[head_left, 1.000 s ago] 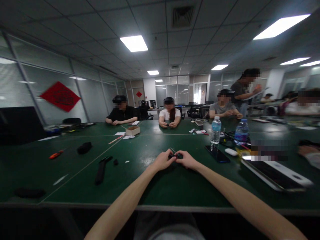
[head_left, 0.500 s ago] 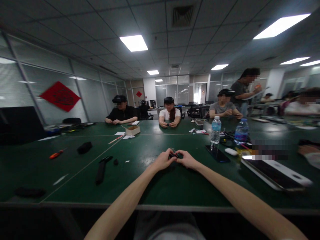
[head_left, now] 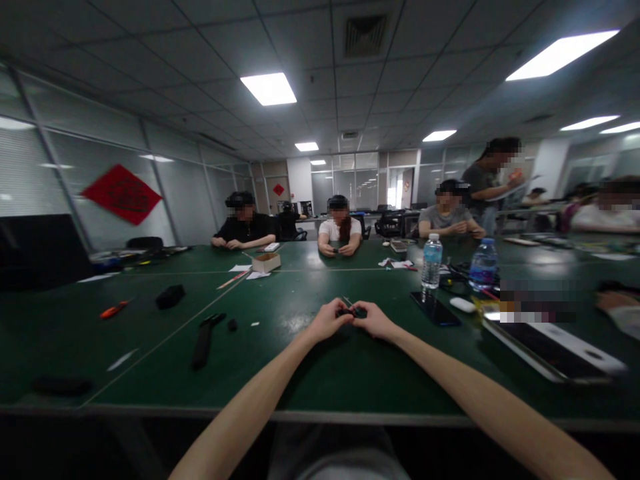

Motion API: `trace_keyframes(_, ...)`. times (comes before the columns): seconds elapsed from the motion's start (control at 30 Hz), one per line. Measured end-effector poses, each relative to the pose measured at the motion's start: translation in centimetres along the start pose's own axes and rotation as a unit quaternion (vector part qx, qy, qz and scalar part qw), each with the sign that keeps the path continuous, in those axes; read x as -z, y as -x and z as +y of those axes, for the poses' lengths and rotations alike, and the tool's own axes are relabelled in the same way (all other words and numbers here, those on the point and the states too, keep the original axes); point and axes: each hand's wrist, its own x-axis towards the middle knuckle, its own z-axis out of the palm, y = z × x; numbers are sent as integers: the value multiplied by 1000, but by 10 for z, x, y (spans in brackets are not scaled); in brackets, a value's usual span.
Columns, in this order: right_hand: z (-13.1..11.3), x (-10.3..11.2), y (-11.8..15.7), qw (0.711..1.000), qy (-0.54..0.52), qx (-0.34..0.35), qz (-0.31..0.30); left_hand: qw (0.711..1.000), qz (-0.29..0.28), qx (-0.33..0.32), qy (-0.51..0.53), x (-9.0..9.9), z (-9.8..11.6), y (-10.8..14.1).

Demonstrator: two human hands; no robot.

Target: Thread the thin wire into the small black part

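Note:
My left hand (head_left: pixel 330 321) and my right hand (head_left: pixel 373 320) meet over the green table (head_left: pixel 320 387), in front of my body. The fingers of both are closed around a small dark object (head_left: pixel 346 312), mostly hidden behind them. A thin, pale, needle-like piece (head_left: pixel 347 301) sticks up between the fingertips; its kind is too small to tell. To the left of my hands lie a black handle-shaped piece (head_left: pixel 202 343), a small black block (head_left: pixel 232 325) and a white scrap (head_left: pixel 255 324).
At left are an orange-handled screwdriver (head_left: pixel 115 309) and a black block (head_left: pixel 170 297). Rightward are a dark phone (head_left: pixel 435 308), a white mouse-like case (head_left: pixel 463 305), two water bottles (head_left: pixel 432 261) and a stacked phone-like device (head_left: pixel 550 347). A cardboard box (head_left: pixel 266 263) and seated people are across the table.
My hands stay together in nearly the same place, with the fingers shifting very slightly around the dark object. The thin piece shows at a somewhat different angle.

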Motion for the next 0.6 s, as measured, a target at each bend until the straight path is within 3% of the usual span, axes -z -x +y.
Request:
trace_keyframes(0.27,1,0,0,999,-42,-30,-7,997,9,51,61,-1,7,0)
trace_keyframes(0.5,1,2,1,996,-76,-46,-8,980,-59,51,181,2,12,0)
trace_keyframes(0.6,0,2,1,996,-77,-47,0,975,-45,71,207,1,5,-3)
